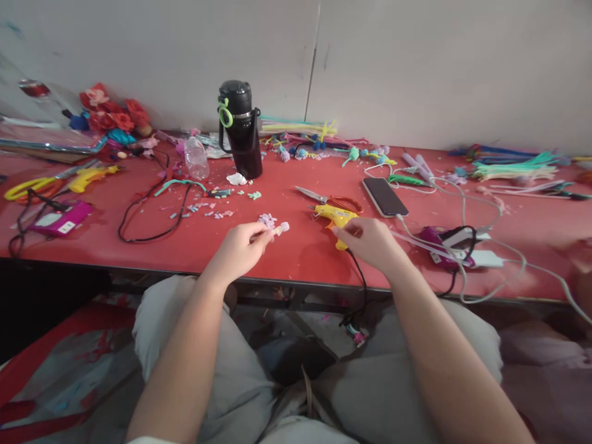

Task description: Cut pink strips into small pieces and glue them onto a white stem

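Observation:
Between the thumb and fingers of my left hand (243,250) is a small fuzzy craft piece (281,229), pale with a lilac tip, held just above the red table. A little pile of lilac fuzzy bits (267,219) lies right behind those fingers. My right hand (367,243) has its fingers closed at the handle of a yellow hot glue gun (335,216), which lies on its side with the nozzle pointing left. Behind the glue gun are scissors (345,203) with orange handles, partly covered by it.
A black bottle (243,135) stands at the back, beside a clear plastic bottle (197,159). A phone (385,197) is plugged into a white cable. Purple power strips (62,219) and cords lie at both sides. Pipe cleaners (515,166) line the wall; the table's front edge (287,280) is close.

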A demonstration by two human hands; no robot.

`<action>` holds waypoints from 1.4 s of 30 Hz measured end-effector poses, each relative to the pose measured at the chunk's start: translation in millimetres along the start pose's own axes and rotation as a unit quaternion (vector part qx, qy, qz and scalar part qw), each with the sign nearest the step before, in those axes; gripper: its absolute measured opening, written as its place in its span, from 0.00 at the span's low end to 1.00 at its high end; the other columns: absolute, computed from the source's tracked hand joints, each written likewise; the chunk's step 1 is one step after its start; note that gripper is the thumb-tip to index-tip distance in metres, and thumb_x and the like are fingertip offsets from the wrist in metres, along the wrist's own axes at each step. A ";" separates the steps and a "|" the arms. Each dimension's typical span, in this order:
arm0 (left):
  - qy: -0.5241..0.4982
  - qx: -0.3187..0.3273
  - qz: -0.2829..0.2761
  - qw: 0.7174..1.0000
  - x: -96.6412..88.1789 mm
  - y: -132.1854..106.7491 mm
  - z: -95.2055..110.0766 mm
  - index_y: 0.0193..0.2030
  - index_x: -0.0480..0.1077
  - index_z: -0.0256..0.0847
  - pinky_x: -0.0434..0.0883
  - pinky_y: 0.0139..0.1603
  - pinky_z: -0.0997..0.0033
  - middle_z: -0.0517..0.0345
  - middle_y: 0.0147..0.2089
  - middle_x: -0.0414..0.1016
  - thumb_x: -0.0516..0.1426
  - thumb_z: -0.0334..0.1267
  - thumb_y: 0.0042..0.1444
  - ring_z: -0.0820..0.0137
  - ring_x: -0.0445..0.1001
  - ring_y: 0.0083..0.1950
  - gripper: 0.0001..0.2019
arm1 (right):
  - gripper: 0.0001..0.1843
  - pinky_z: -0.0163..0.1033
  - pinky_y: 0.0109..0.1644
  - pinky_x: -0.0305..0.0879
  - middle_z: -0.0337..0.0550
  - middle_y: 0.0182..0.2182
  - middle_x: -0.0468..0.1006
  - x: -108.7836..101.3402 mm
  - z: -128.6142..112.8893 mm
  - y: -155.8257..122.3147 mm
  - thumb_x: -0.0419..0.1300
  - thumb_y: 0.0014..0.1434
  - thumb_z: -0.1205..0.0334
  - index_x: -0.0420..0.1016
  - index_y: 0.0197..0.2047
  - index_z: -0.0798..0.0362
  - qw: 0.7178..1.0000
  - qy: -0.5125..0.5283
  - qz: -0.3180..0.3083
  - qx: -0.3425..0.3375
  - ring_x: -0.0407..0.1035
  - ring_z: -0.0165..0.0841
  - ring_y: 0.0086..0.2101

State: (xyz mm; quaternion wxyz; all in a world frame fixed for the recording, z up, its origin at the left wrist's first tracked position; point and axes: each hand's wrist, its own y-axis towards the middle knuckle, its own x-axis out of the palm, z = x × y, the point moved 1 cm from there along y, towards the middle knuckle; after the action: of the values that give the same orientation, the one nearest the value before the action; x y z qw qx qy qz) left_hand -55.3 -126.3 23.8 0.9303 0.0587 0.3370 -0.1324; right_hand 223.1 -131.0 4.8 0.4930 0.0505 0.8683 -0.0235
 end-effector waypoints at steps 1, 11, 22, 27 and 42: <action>0.003 0.002 0.006 1.000 0.5 0.1 0.2 0.31 0.71 0.39 0.61 0.33 0.74 0.62 0.27 0.68 0.54 0.49 0.64 0.74 0.66 0.30 0.17 | 0.21 0.40 0.32 0.57 0.47 0.29 0.79 -1.8 2.7 2.1 0.57 0.60 0.42 0.73 0.27 0.50 0.999 -0.032 0.002 0.032 0.71 0.38 0.31; -0.014 0.045 0.055 0.997 4.6 2.4 -0.3 0.39 0.77 0.39 0.62 0.32 0.74 0.61 0.27 0.71 0.54 0.50 0.63 0.73 0.68 0.29 0.17 | 0.24 0.40 0.31 0.58 0.48 0.29 0.77 26.7 25.2 31.5 0.56 0.58 0.37 0.67 0.26 0.50 0.994 -0.061 -0.016 0.092 0.71 0.39 0.30; 0.034 0.039 0.090 0.995 5.1 3.3 -3.6 0.38 0.76 0.38 0.63 0.33 0.75 0.56 0.30 0.77 0.53 0.50 0.64 0.72 0.72 0.30 0.18 | 0.12 0.33 0.24 0.64 0.43 0.27 0.78 17.3 10.4 -4.4 0.65 0.43 0.62 0.72 0.33 0.54 0.822 0.551 -0.041 0.135 0.68 0.29 0.22; 0.027 0.049 0.087 0.995 7.0 2.9 -0.4 0.43 0.78 0.38 0.64 0.33 0.75 0.52 0.34 0.81 0.52 0.52 0.65 0.70 0.72 0.31 0.20 | 0.17 0.34 0.20 0.53 0.42 0.28 0.78 21.1 8.4 -9.5 0.68 0.46 0.55 0.76 0.38 0.55 0.824 0.558 -0.068 0.078 0.60 0.25 0.19; 0.061 0.047 0.075 0.994 20.7 6.3 -5.5 0.34 0.76 0.41 0.65 0.36 0.73 0.51 0.31 0.78 0.53 0.52 0.64 0.64 0.77 0.37 0.19 | 0.14 0.40 0.37 0.70 0.42 0.25 0.78 50.6 1.1 -24.1 0.67 0.48 0.51 0.75 0.29 0.53 0.893 0.449 -0.035 -0.002 0.72 0.33 0.28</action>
State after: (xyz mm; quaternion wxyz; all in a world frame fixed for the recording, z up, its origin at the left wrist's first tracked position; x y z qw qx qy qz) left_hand -41.6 -123.5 6.4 0.9113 0.1353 0.3817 -0.0740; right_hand 195.5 -151.8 -39.4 0.0498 0.0240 0.9984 -0.0136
